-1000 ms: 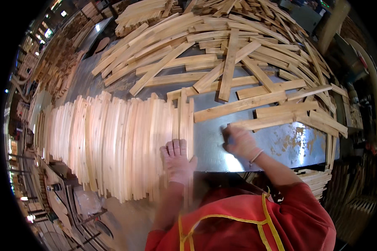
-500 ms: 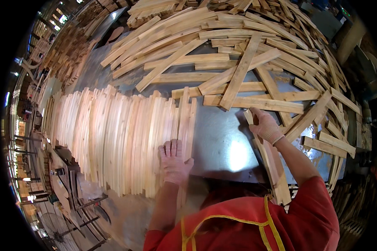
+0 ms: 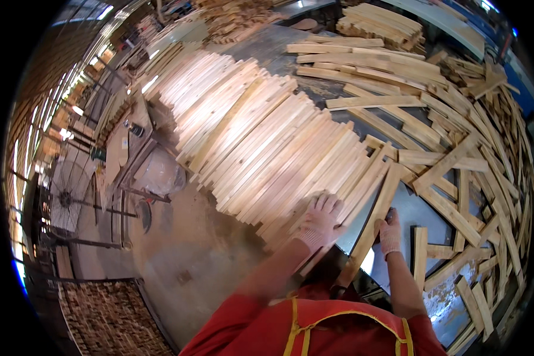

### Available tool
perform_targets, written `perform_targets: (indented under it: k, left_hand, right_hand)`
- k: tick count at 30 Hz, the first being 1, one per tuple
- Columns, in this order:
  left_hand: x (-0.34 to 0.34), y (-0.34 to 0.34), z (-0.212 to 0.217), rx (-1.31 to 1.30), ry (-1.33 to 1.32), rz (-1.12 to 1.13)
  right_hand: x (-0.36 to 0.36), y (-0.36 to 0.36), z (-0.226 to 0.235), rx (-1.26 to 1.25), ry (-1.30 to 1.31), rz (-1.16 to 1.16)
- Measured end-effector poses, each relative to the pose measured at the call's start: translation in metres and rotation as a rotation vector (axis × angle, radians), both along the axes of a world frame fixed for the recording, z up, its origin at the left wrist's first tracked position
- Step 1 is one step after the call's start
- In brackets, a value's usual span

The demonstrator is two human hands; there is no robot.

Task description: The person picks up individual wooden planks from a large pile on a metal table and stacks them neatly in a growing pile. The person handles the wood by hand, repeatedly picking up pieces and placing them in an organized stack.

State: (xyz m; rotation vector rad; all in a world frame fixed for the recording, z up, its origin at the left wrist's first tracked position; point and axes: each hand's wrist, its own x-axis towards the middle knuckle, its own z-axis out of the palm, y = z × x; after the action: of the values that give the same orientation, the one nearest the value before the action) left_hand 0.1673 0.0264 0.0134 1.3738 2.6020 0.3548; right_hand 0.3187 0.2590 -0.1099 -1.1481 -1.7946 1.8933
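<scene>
My left hand (image 3: 319, 222), in a pale knit glove, lies flat with fingers extended on the near right end of a long row of wooden strips (image 3: 267, 154) packed side by side. Close to its right, my right hand (image 3: 389, 232), gloved too, is closed at the right edge of a single wooden strip (image 3: 374, 216). That strip runs lengthwise toward my body, a little apart from the row at its near end. My right fingertips are partly hidden.
Loose strips (image 3: 451, 160) lie criss-crossed over the metal table (image 3: 442, 215) to the right. A neat stack of boards (image 3: 380, 26) stands at the back. On the left are a wire-guarded fan (image 3: 65, 193) and, nearer, a patterned wood-block panel (image 3: 110, 317).
The view has swung leftward. My right hand has drawn its strip left, close to the row and to my left hand, which stays on the strips.
</scene>
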Motion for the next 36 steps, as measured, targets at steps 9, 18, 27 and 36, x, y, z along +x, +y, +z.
perform_targets:
  k: [9, 18, 27, 36]
  left_hand:
    - [0.044, -0.229, -0.048, 0.222, 0.078, 0.720]
    - [0.042, -0.169, -0.063, 1.127, -1.470, 1.499]
    - [0.059, -0.147, 0.039, -0.567, -0.483, -0.092]
    - [-0.006, -0.031, 0.001, -0.153, -0.423, 0.455]
  right_hand:
    - [0.005, -0.042, 0.037, -0.046, -0.041, -0.203]
    - [0.007, -0.054, 0.047, -0.119, -0.055, -0.082]
    - [0.017, -0.022, 0.054, -0.599, 0.189, -0.095]
    - [0.004, -0.018, 0.074, 0.159, -0.417, 0.048]
